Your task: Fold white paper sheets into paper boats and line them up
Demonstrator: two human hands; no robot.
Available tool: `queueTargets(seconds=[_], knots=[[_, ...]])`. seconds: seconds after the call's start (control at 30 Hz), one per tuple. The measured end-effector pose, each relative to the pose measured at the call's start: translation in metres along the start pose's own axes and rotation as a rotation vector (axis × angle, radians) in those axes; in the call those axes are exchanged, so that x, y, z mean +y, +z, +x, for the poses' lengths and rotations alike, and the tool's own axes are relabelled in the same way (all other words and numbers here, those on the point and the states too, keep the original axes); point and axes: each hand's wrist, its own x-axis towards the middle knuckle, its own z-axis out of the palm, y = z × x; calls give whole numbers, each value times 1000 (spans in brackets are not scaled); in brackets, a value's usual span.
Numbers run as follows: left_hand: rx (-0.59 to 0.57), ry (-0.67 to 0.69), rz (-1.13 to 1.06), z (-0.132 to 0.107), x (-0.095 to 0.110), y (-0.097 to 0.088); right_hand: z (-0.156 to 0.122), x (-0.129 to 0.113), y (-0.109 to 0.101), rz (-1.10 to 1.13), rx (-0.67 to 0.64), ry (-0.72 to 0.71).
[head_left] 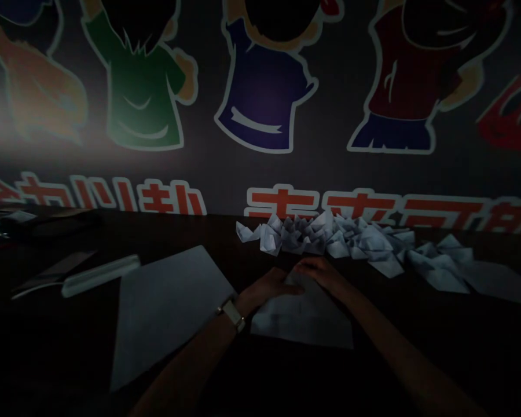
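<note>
Your left hand, a wristwatch on its wrist, and your right hand lay over the top of a folded white paper sheet, apparently pressing it to the dark table to keep the folds in place; you cannot tell whether either hand pinched it; a flat paper sheet lay to your left, a clear ruler beyond it; a heap of folded paper pieces lay ahead.

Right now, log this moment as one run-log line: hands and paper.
left hand: on folded paper | right hand: on same paper | ahead: paper boats
</note>
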Motion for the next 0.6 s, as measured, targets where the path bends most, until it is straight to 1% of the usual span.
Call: queueTargets(seconds=[0.1,0.23,0.33,0.4,0.5,0.6], knots=[[-10,-45,11,-2,5,-1,0,0,-1,5,-7,23],[-13,-8,-50,-5,12,-1,-2,1,0,71,-78,87],[-19,25,-91,-5,13,0,-4,-1,0,117,-91,130],[-2,1,-121,-4,11,1,-4,-4,-1,100,-78,105],[53,-80,-212,-1,6,1,-5,-8,-4,45,-56,53],[54,-92,-257,3,1,-1,-4,-8,-5,11,-35,57]])
